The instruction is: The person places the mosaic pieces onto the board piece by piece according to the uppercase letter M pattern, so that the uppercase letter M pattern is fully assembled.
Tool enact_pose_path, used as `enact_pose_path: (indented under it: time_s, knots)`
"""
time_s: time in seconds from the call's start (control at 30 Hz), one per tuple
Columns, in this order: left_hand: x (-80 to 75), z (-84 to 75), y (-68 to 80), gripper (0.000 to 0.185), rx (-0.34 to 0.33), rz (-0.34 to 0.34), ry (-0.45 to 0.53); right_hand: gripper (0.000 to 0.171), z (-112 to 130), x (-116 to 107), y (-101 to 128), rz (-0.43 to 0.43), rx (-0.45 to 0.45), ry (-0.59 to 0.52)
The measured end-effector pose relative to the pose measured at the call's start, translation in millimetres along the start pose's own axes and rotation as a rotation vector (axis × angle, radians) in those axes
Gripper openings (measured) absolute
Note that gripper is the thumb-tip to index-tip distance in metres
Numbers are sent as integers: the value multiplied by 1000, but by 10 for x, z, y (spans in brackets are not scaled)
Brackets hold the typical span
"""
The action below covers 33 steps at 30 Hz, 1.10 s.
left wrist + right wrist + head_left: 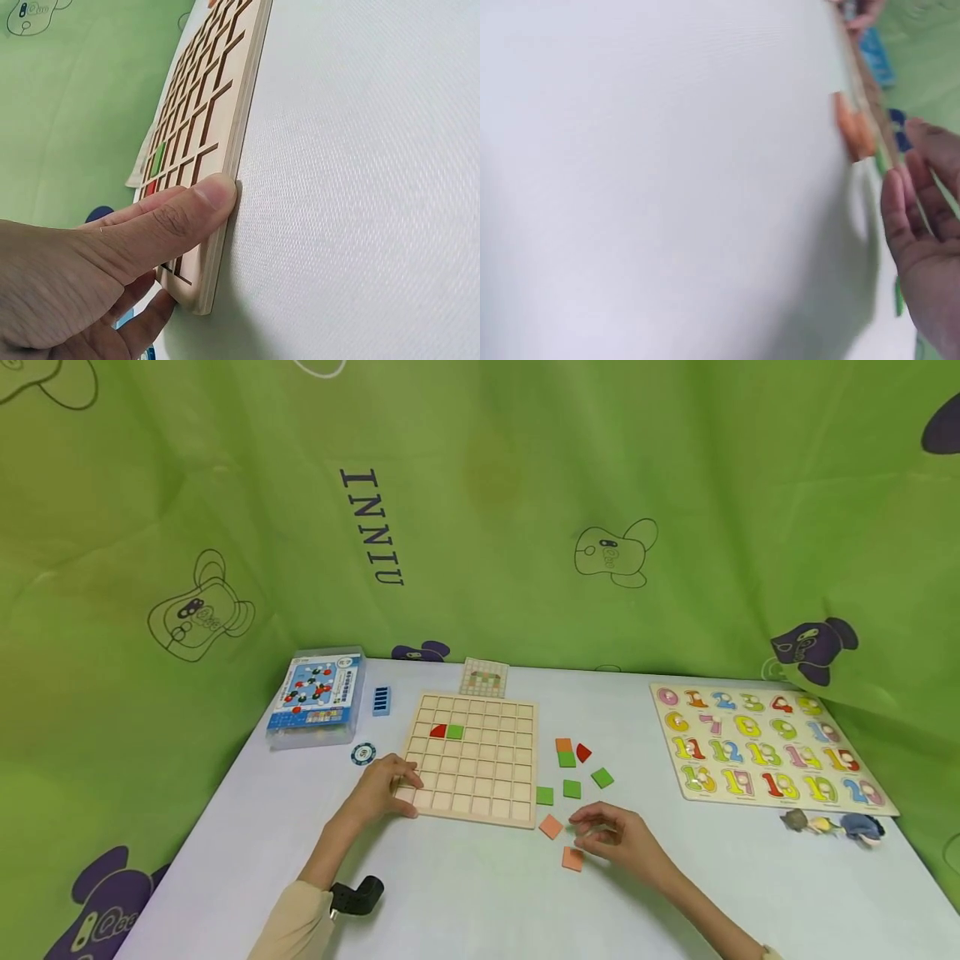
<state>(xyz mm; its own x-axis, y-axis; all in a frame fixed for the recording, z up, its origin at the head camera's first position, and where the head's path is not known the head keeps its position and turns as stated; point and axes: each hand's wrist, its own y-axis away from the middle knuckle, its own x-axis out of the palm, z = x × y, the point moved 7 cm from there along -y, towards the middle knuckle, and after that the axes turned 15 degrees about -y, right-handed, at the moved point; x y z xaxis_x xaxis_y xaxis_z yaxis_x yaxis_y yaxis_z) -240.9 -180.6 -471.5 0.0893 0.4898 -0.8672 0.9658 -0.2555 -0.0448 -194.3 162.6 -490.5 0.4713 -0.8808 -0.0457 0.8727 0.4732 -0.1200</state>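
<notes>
Green cartoon cloth backs the white tabletop (465, 893), where the left hand (382, 789) grips the grid board's (480, 760) near corner. Right hand (611, 835) hovers, fingers loosely curled, seemingly empty, over an orange tile (572, 859); best pinch its edges while steadying the board

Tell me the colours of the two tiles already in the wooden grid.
Red and green; head view shows it best.

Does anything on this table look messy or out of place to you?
Nothing is damaged or spilled. The loose tiles lie scattered right of the wooden grid board, some turned askew, like the orange tile by the board's corner. Only a red piece and a green tile sit in the grid.
</notes>
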Motion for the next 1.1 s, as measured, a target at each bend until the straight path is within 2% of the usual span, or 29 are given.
enact_pose_path:
  time_s: [0.2,0.33,0.43,0.93,1.1]
  knots:
    - [6,8,-13,33,-10,10,5,31,-44,24,210,20,-71,70]
    - [8,6,-9,33,-22,20,14,35,-47,56,270,28,-156,85]
    - [9,7,-5,32,-35,24,21,36,-49,65,280,33,-181,96]
    - [-13,-21,20,33,-15,4,46,26,-102,30,249,11,-146,135]
    - [-21,-24,23,33,-14,3,43,25,-90,9,241,-7,-143,95]
